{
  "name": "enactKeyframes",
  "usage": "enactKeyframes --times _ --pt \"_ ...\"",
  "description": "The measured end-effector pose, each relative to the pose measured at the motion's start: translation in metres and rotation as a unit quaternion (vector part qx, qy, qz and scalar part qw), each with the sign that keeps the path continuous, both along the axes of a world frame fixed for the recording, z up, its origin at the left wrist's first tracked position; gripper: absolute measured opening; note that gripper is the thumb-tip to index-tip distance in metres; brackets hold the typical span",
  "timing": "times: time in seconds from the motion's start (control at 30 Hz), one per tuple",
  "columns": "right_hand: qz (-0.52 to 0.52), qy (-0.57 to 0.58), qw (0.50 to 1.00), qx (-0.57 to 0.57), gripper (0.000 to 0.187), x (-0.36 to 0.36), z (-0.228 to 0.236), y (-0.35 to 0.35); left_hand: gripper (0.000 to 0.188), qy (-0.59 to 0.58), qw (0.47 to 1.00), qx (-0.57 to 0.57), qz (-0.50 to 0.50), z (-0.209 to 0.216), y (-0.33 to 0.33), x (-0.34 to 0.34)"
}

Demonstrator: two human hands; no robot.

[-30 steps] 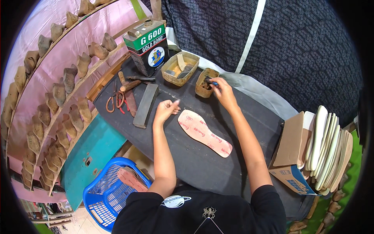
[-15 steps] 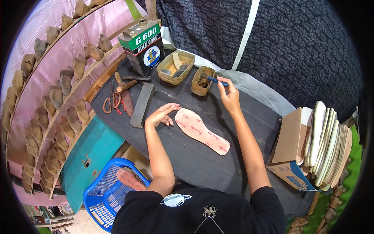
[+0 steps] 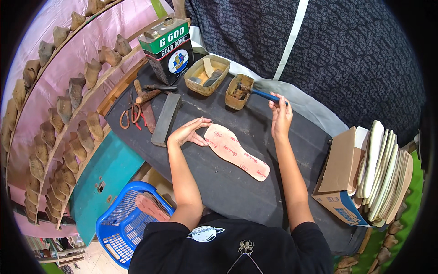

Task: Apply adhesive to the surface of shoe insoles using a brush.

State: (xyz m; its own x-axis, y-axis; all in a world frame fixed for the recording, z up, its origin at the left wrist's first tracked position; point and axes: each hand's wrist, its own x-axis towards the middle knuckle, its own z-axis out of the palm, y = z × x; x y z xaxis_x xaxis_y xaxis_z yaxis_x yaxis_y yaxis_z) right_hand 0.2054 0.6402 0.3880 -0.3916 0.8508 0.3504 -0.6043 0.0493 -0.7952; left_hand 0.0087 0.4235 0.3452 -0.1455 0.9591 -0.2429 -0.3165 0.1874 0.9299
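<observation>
So the insole (image 3: 235,150) lies mid-tabletop (image 3: 219,187), slanting from far left to near right, left grip (image 3: 189,132) at its far end. Behind it there's a small tub (image 3: 235,103), with a brush (image 3: 266,95) running from the right grip (image 3: 281,116) to that tub's right side. Bigger tub (image 3: 199,89) left of that, can (image 3: 169,64) further left and back. Block (image 3: 165,119) sits left of the left grip, then hammer (image 3: 148,96) and scissors (image 3: 131,106) further left (bit of a crowd there). Box (image 3: 337,159) of soles (image 3: 378,170) at the right end, basket (image 3: 101,223) off the front left, shoe lasts (image 3: 76,90) far left, curtain (image 3: 346,59) behind.
</observation>
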Motion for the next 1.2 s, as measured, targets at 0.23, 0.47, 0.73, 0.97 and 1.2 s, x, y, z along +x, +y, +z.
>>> enactKeyframes --times 0.23,0.47,0.73,0.97,1.2 --pt "0.042 -0.016 0.999 -0.014 0.024 0.027 -0.003 -0.045 0.048 0.019 0.999 0.015 -0.025 -0.004 -0.003 -0.002" --pt "0.078 -0.100 0.986 0.109 0.018 0.048 -0.015 -0.093 0.070 0.001 0.995 0.057 -0.078 -0.008 -0.006 -0.004" --pt "0.115 -0.090 0.968 0.204 0.008 0.062 -0.022 -0.104 0.072 0.039 0.992 0.079 -0.086 -0.008 -0.005 -0.002" --pt "0.076 -0.107 0.966 0.221 0.017 0.069 -0.019 -0.108 0.054 -0.017 0.997 0.012 -0.077 -0.009 -0.002 -0.005" --pt "0.032 -0.193 0.934 0.300 0.016 0.072 -0.008 -0.122 0.045 0.050 0.997 -0.001 -0.051 -0.008 -0.007 0.004"
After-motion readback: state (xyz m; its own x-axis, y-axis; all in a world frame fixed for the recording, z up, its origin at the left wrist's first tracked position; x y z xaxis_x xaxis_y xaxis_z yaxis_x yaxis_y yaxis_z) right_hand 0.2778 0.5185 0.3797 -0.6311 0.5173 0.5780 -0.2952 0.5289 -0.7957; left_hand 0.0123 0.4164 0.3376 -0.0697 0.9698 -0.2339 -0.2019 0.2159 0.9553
